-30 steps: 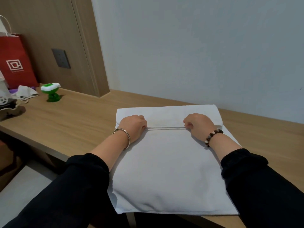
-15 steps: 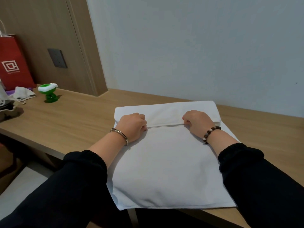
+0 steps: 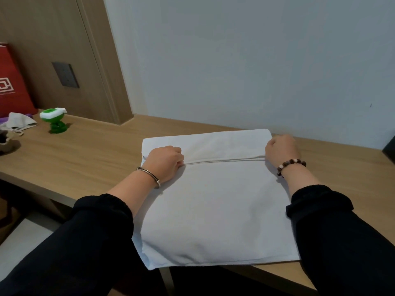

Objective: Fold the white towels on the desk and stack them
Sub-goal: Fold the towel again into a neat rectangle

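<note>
A white towel [image 3: 215, 212] lies flat on the wooden desk [image 3: 89, 154], its near edge hanging slightly over the desk's front. Its far part is folded toward me, and the fold's hemmed edge runs across between my hands. My left hand [image 3: 164, 161] grips the left end of that edge with curled fingers. My right hand [image 3: 281, 149] grips the right end near the towel's right side, fingers curled under. Both wrists rest on the towel. A second towel layer shows under the near edge.
A green and white toy [image 3: 54, 120] stands at the desk's left. Further left are a red paper bag [image 3: 12, 86], a crumpled cloth [image 3: 18, 122] and a dark object at the frame edge. The wall rises just behind the towel. A dark item [image 3: 390, 149] sits at the far right.
My right hand has slid outward along the folded edge to the towel's right side. My left hand has shifted slightly left. The fold edge stays in place.
</note>
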Available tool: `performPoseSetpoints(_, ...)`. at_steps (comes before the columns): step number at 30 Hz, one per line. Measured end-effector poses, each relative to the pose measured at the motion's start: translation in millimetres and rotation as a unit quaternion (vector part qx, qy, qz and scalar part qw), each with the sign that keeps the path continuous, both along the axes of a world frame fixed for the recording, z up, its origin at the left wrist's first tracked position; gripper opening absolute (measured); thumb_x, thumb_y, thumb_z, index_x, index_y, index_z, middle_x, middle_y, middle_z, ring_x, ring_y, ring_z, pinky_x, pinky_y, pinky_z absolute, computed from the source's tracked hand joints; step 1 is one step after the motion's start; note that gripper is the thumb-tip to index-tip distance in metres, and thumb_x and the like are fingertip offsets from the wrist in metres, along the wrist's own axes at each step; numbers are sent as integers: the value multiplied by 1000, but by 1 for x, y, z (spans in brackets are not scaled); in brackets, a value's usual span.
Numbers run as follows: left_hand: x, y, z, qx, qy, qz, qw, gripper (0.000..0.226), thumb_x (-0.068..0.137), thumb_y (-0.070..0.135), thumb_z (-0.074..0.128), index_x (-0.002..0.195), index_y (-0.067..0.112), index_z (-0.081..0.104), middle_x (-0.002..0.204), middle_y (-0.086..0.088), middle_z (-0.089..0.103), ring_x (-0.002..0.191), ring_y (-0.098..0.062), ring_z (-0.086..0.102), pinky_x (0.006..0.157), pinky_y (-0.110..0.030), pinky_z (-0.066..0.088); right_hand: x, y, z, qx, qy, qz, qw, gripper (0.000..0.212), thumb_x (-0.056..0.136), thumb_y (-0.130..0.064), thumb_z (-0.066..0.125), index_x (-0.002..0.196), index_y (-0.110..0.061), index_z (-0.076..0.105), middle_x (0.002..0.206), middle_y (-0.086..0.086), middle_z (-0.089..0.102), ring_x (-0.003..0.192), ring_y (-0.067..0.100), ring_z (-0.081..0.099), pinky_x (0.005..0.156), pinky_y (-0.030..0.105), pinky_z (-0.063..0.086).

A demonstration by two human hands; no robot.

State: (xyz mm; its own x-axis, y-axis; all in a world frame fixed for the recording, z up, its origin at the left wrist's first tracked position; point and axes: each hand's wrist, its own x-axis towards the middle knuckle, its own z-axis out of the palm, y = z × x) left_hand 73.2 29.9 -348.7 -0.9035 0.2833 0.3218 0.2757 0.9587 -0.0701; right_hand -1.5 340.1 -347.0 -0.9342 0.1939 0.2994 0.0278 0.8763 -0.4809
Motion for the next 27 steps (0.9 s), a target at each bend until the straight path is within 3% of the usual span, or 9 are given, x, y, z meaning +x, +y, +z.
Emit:
performPoseSetpoints(2, 2, -1, 0, 6, 0, -4, 1000, 23, 89, 16, 46, 85, 11, 68, 90, -1, 59, 89, -21, 53, 59, -28, 29, 0, 7, -2, -63, -13, -57, 996, 34, 91, -29, 44, 69, -5, 53, 71, 12, 56, 56, 25, 45, 50, 26, 31)
performPoseSetpoints(4, 3, -1, -1, 18, 4, -6, 1000, 23, 87, 14, 46, 83, 11, 68, 88, -2, 60, 88, -22, 53, 60, -30, 36, 0, 10, 0, -104, -71, -72, 989, 44, 90, -40, 46, 64, -5, 49, 61, 9, 51, 52, 23, 44, 50, 25, 31)
performPoseSetpoints(9, 4, -2, -1, 27, 6, -3, 1000, 22, 87, 14, 48, 82, 11, 69, 88, -2, 61, 87, -22, 54, 63, -33, 41, -4, 17, 6, -125, -143, -22, 981, 40, 87, -25, 52, 53, -4, 45, 51, 7, 46, 48, 24, 41, 47, 25, 31)
performPoseSetpoints(19, -1, -3, 7, 2, -10, -17, 1000, 20, 85, 11, 48, 82, 10, 68, 86, -4, 59, 84, -25, 55, 64, -34, 42, -7, 8, -13, -134, -57, -61, 987, 45, 94, -23, 54, 54, -11, 37, 53, 5, 37, 49, 20, 35, 47, 26, 24)
performPoseSetpoints(24, -3, 4, 8, -8, -26, -26, 999, 17, 83, 10, 48, 78, 13, 64, 83, -1, 56, 80, -24, 53, 62, -30, 37, -13, 8, -15, -130, -42, -58, 989, 43, 96, -21, 49, 57, -10, 38, 57, 7, 40, 66, 27, 45, 60, 29, 33)
performPoseSetpoints(27, -6, 3, 8, -2, -44, -17, 999, 15, 84, 13, 49, 78, 14, 62, 85, 2, 57, 77, -22, 52, 64, -31, 39, -14, 6, -14, -112, -46, -56, 991, 40, 95, -17, 49, 58, -9, 38, 58, 7, 39, 66, 27, 44, 54, 29, 31)
